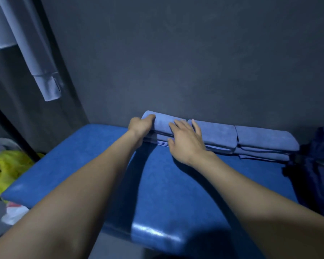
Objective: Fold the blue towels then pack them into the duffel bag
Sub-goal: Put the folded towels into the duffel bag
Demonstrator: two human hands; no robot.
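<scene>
Three folded towels sit in a row at the back of the blue surface, against the wall. L hand grips the left end of the left towel, fingers curled over its top edge. R hand lies flat on the same towel, fingers straight, tips reaching the mid towel. Right towel untouched. Bag just beside it, at the surface's right edge. Terry cloth: light, soft, floppy, not fragile; folds likely slip if lifted by one edge. Best taken w/ both hands, under and over.
</scene>
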